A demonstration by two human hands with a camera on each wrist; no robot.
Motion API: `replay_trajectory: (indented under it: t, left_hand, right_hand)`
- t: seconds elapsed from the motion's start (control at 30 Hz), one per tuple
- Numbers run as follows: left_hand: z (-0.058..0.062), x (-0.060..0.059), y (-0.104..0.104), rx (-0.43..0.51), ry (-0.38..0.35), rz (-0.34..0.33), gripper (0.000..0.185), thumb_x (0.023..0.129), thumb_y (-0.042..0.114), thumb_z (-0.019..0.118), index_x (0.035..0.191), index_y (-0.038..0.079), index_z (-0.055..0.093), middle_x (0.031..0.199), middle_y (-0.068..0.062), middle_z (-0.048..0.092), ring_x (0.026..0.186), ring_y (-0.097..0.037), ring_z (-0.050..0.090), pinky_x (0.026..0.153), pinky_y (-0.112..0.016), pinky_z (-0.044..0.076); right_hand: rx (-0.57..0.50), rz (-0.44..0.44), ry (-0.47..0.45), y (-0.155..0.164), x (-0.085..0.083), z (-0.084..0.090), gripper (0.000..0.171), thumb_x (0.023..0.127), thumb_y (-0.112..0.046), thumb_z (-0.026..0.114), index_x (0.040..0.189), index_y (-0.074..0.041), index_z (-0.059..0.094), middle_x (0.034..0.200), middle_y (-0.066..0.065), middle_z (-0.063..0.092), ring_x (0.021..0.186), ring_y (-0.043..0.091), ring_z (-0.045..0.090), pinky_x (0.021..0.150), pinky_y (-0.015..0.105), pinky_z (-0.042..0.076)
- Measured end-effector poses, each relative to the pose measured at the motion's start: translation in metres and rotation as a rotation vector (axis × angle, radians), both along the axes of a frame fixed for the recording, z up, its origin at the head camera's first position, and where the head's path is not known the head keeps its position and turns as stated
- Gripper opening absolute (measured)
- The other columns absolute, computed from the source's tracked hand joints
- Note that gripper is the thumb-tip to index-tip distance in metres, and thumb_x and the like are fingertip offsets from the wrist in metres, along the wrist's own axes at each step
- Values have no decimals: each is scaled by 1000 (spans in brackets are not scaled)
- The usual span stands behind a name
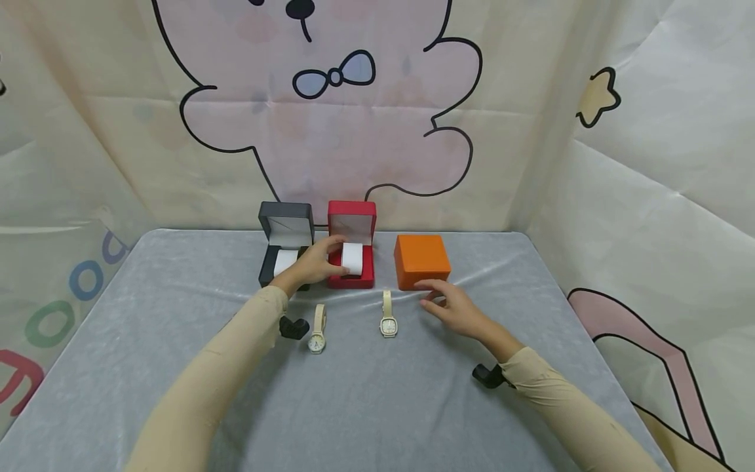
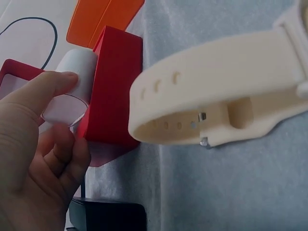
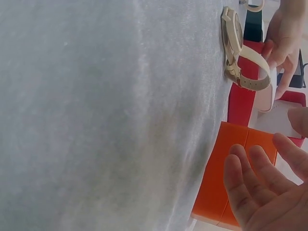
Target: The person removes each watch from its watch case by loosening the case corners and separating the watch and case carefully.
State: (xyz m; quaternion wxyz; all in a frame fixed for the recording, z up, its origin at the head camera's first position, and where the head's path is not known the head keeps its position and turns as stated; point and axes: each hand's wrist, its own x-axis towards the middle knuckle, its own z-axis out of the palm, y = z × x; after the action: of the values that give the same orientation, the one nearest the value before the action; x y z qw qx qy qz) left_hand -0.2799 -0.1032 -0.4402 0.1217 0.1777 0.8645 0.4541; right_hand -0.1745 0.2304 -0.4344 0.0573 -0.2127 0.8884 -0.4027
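Observation:
My left hand (image 1: 318, 262) reaches into an open red watch box (image 1: 368, 265). Its thumb and fingers pinch a white watch cushion (image 2: 83, 67); in the left wrist view the cushion overlaps the box's front wall. Beside the orange box (image 1: 421, 259), whose lid is closed, my right hand (image 1: 453, 308) hovers with relaxed, parted fingers and holds nothing. Two cream wristwatches lie in front of the boxes: a round-faced watch (image 1: 316, 337) below the left hand and a square-faced watch (image 1: 388, 322) between the hands.
Left of the red box stands an open dark grey watch box (image 1: 287, 223) with a white cushion (image 1: 286, 261), partly hidden by the left hand. A grey cloth (image 1: 366, 406) covers the table. Printed curtains (image 1: 401, 131) hang behind and at both sides.

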Motion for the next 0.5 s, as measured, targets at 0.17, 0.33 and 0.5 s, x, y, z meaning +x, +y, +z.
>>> replay_trajectory:
  t: [0.17, 0.33, 0.5]
  left_hand:
    - [1, 0, 0, -1, -20, -27, 73, 86, 9, 78, 148, 4, 41, 156, -20, 45, 147, -33, 41, 122, -51, 31]
    - [0, -1, 0, -98, 20, -53, 73, 87, 15, 78, 151, 6, 43, 156, -20, 46, 146, -33, 41, 123, -52, 30]
    - [-1, -2, -1, -151, 42, -60, 74, 87, 17, 79, 151, 7, 44, 156, -18, 46, 146, -33, 41, 122, -52, 30]
  right_hand:
    - [2, -8, -3, 1, 0, -1, 37, 97, -9, 65, 134, -1, 61, 132, 19, 65, 106, 31, 68, 89, 41, 58]
    - [4, -5, -2, 1, 0, -1, 37, 98, -9, 65, 134, -1, 60, 131, 21, 64, 106, 32, 67, 89, 42, 58]
    - [5, 2, 8, 2, 0, -2, 37, 98, -10, 65, 134, -1, 60, 131, 21, 65, 106, 31, 67, 89, 41, 57]
